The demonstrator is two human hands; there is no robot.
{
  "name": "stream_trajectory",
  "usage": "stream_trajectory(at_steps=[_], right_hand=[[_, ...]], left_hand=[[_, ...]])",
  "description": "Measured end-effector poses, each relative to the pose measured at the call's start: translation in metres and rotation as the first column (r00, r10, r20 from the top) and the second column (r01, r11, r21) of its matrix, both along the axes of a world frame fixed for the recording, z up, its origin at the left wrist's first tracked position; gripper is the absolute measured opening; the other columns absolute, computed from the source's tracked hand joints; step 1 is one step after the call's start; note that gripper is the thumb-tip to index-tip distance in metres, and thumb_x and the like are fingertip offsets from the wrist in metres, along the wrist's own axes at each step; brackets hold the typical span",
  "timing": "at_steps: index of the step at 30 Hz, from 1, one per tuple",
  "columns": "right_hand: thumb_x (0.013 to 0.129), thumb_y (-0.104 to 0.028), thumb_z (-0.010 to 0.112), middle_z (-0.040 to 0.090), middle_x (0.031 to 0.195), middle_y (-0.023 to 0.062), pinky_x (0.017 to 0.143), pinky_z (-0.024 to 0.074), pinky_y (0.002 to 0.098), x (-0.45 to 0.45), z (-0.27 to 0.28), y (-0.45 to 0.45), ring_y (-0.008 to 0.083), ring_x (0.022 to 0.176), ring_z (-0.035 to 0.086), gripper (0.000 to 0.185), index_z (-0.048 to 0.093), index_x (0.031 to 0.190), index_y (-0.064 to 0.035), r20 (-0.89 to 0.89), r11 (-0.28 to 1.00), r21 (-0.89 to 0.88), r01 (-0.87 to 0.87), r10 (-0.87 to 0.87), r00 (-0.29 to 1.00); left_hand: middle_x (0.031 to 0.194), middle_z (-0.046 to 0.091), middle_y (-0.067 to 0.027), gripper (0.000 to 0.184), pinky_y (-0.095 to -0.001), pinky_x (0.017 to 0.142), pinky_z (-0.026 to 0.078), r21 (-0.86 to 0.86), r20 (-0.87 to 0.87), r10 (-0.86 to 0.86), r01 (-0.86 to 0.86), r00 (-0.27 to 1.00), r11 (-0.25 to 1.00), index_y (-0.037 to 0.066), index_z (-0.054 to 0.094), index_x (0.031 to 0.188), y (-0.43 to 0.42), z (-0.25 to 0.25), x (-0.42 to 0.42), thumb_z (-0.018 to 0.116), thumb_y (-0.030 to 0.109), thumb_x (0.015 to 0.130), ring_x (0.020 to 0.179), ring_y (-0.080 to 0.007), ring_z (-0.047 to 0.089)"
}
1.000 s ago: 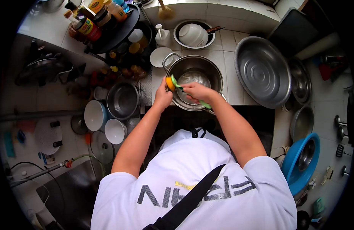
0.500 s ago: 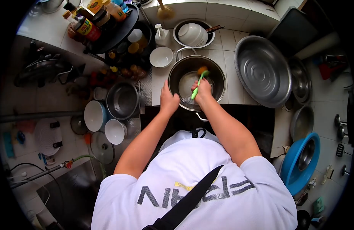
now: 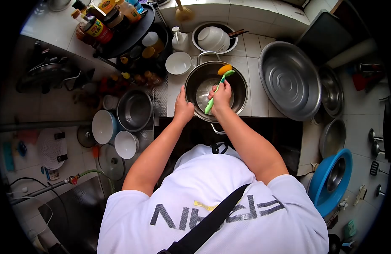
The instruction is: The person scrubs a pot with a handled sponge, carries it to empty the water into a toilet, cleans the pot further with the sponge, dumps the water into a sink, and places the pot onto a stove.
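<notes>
A steel pot with two loop handles stands on the tiled counter in front of me. My left hand grips its left rim, fingers along the outer wall and thumb at the edge. Over the pot's mouth, my right hand is closed around a green-handled scrub brush. The brush is tilted, its orange head up near the far inner wall. Whether the head touches the wall I cannot tell. The pot's bottom looks pale and wet, partly hidden by my right hand.
Behind the pot are a white bowl, a pump bottle and a basin holding a bowl and chopsticks. A large metal basin leans at right, above a blue basin. Sauce bottles and several bowls are at left.
My right hand has shifted slightly left and up, and the brush head shows more sharply, higher in the pot. My left hand and the pot have moved slightly left.
</notes>
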State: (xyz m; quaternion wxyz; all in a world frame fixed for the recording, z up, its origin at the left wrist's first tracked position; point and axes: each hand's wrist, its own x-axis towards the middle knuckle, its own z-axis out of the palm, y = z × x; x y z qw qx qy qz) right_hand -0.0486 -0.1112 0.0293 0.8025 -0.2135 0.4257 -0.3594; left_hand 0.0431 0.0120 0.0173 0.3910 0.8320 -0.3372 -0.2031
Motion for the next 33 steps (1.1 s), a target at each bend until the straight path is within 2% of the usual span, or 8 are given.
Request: stream_trajectory(at_steps=[4, 9, 15, 18, 20, 24, 29, 33], right_hand=[[0.097, -0.017, 0.042, 0.048, 0.068, 0.0027, 0.043, 0.0381, 0.0273, -0.003, -0.007, -0.015, 0.0119, 0.047, 0.042, 0.026, 0.046, 0.122, -0.0109, -0.051, 0.855, 0.073, -0.513, 0.517, 0.854], [0.088, -0.014, 0.048, 0.061, 0.067, 0.0085, 0.049, 0.0474, 0.033, -0.045, -0.009, -0.039, 0.0173, 0.051, 0.056, 0.029, 0.065, 0.109, -0.0042, -0.764, -0.282, 0.109, -0.953, 0.589, -0.262], [0.089, -0.013, 0.047, 0.064, 0.077, 0.0151, 0.052, 0.0496, 0.0341, -0.023, -0.038, -0.018, 0.0225, 0.057, 0.06, 0.038, 0.057, 0.125, -0.005, -0.945, 0.439, -0.083, -0.895, 0.249, 0.21], [0.093, -0.012, 0.042, 0.056, 0.076, 0.0101, 0.045, 0.0434, 0.0318, -0.02, -0.045, -0.004, 0.0195, 0.052, 0.052, 0.036, 0.045, 0.129, -0.0096, -0.436, 0.95, 0.103, -0.295, 0.31, 0.845], [0.097, -0.015, 0.04, 0.044, 0.073, 0.004, 0.042, 0.037, 0.0272, -0.02, -0.045, 0.004, 0.012, 0.048, 0.039, 0.037, 0.035, 0.133, -0.0118, -0.151, 0.969, 0.244, 0.037, 0.0, 0.989], [0.096, -0.015, 0.044, 0.047, 0.071, 0.0049, 0.04, 0.0366, 0.0281, -0.027, -0.026, 0.014, 0.0127, 0.047, 0.041, 0.037, 0.039, 0.132, -0.0094, -0.099, 0.936, 0.016, -0.351, 0.351, 0.931], [0.094, -0.013, 0.048, 0.049, 0.061, 0.0036, 0.038, 0.0357, 0.0299, -0.054, -0.018, -0.013, 0.0132, 0.042, 0.042, 0.029, 0.053, 0.12, -0.0024, -0.411, 0.207, 0.111, -0.972, 0.9, 0.145], [0.093, -0.011, 0.044, 0.051, 0.066, 0.0046, 0.042, 0.0392, 0.0285, -0.026, -0.007, -0.01, 0.0132, 0.05, 0.048, 0.012, 0.054, 0.095, -0.0029, -0.295, 0.969, 0.0, -0.248, 0.236, 0.926]], left_hand=[[0.13, 0.049, -0.0262, 0.075, -0.0395, 0.103, 0.038, 0.019, 0.015, -0.012, 0.012, 1.0, 1.0, 0.0, 0.028, 0.144, -0.003, 0.005, 0.0, 0.049, -0.003, 0.072, 0.122, -0.0396, 0.047], [0.132, 0.049, -0.0261, 0.072, -0.0394, 0.101, 0.039, 0.038, -0.003, -0.117, 0.117, 0.993, 0.992, 0.002, 0.031, 0.144, -0.013, 0.011, 0.025, 0.047, -0.004, 0.074, 0.122, -0.0385, 0.048], [0.119, 0.055, -0.0219, 0.058, -0.0406, 0.095, 0.043, -0.101, 0.066, 0.037, -0.03, 0.997, 0.994, 0.002, 0.04, 0.136, -0.03, 0.002, 0.017, 0.059, 0.007, 0.082, 0.11, -0.0374, 0.054], [0.12, 0.055, -0.0228, 0.061, -0.0414, 0.094, 0.044, -0.012, 0.157, 0.114, -0.114, 0.981, 0.993, 0.0, 0.04, 0.135, -0.003, -0.006, -0.016, 0.064, 0.013, 0.08, 0.106, -0.0382, 0.057], [0.124, 0.053, -0.0248, 0.062, -0.0419, 0.098, 0.042, 0.02, 0.113, 0.069, -0.072, 0.991, 0.997, -0.002, 0.037, 0.136, 0.014, -0.005, -0.03, 0.061, 0.011, 0.08, 0.112, -0.0401, 0.053], [0.127, 0.05, -0.0289, 0.064, -0.0431, 0.101, 0.039, 0.056, -0.103, 0.008, -0.002, 0.995, 0.998, -0.005, 0.035, 0.138, 0.025, 0.004, -0.03, 0.057, 0.008, 0.079, 0.118, -0.0416, 0.049], [0.118, 0.058, -0.0281, 0.062, -0.042, 0.095, 0.044, 0.066, -0.104, 0.031, -0.024, 0.994, 0.998, -0.001, 0.04, 0.137, 0.012, 0.019, -0.005, 0.055, 0.007, 0.078, 0.112, -0.0406, 0.055], [0.125, 0.057, -0.0231, 0.063, -0.0366, 0.097, 0.043, 0.121, -0.1, -0.026, 0.038, 0.995, 0.992, 0.002, 0.04, 0.139, 0.007, 0.02, -0.002, 0.057, 0.008, 0.079, 0.117, -0.0356, 0.054]])
